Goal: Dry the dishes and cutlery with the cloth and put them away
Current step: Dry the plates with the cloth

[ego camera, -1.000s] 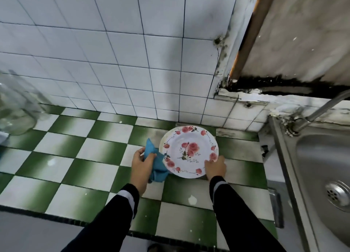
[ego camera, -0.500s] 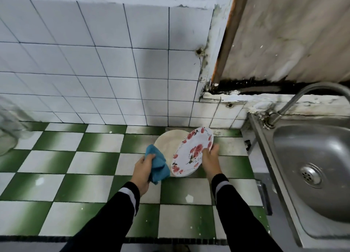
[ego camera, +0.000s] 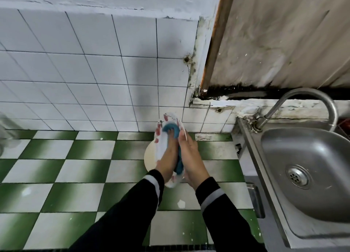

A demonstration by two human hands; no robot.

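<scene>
Left hand [ego camera: 166, 158] has the blue cloth [ego camera: 172, 129] bunched in its fingers, pushed against the face of the flowery plate [ego camera: 161, 144]. Right hand [ego camera: 190, 157] grips that plate from behind, so it's tipped up on edge over a plain cream plate [ego camera: 148, 156] lying on the checkered desk [ego camera: 75, 168], sink [ego camera: 306, 176] off to the right.

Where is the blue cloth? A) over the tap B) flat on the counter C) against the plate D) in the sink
C: the left hand holds the cloth against the plate, which the right hand grips.
</scene>
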